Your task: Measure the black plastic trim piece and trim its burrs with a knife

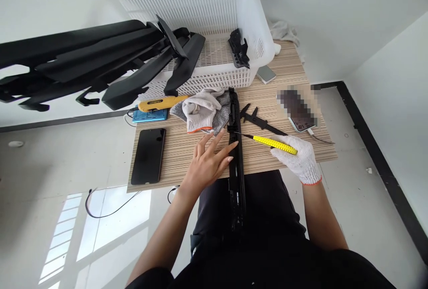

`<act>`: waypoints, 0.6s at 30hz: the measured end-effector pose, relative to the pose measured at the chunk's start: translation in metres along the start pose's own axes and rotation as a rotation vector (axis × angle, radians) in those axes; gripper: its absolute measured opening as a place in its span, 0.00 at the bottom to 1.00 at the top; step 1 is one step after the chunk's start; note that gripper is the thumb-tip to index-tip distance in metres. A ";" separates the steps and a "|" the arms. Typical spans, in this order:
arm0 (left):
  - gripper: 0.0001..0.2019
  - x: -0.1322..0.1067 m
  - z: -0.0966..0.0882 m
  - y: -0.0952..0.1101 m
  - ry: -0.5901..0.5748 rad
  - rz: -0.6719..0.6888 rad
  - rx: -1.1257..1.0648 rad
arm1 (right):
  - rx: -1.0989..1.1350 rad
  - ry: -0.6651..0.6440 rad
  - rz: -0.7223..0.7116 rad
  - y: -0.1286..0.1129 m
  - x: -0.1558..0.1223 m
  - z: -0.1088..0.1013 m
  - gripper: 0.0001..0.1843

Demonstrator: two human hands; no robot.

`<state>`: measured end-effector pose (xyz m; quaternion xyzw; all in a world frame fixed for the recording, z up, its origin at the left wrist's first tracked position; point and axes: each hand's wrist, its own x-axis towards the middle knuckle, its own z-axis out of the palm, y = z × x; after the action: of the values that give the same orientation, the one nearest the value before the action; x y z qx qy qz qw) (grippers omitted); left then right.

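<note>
A long black plastic trim piece [236, 159] lies lengthwise over the table edge, its near end above my lap. My bare left hand [210, 157] rests beside it with the fingers spread, some fingertips touching the piece. In my right hand [298, 157], which wears a white knit glove with an orange cuff edge, is a yellow-handled tool [274, 144] with a thin dark shaft. Its tip reaches the black piece, just beyond my left fingertips. I cannot tell the exact shape of the tip.
A black caliper [262, 124] lies right of the piece, near a charging phone [297, 110]. Gloves [202, 108] and a yellow power tool [163, 103] lie behind. A dark phone [148, 156] is at left. The white basket [261, 30] holds several black parts [133, 57] that jut out leftward.
</note>
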<state>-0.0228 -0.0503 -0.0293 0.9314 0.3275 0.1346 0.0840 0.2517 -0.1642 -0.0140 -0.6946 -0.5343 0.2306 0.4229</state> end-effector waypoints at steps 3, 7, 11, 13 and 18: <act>0.21 0.003 0.000 -0.002 -0.018 -0.074 -0.028 | -0.006 -0.001 -0.006 0.003 0.000 -0.001 0.22; 0.22 0.004 -0.002 -0.005 -0.031 -0.029 -0.095 | -0.007 -0.029 0.067 0.004 0.001 -0.002 0.21; 0.22 0.003 -0.003 -0.004 -0.042 0.047 -0.124 | -0.068 0.001 0.065 0.002 0.000 -0.001 0.20; 0.23 0.002 -0.003 -0.003 -0.035 -0.029 -0.109 | -0.076 -0.008 0.078 0.000 -0.001 -0.002 0.20; 0.26 -0.001 -0.001 -0.001 0.013 -0.123 -0.115 | 0.021 -0.105 0.207 0.001 -0.001 -0.014 0.22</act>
<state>-0.0245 -0.0500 -0.0284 0.9023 0.3763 0.1540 0.1435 0.2630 -0.1705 -0.0072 -0.7286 -0.4785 0.3147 0.3757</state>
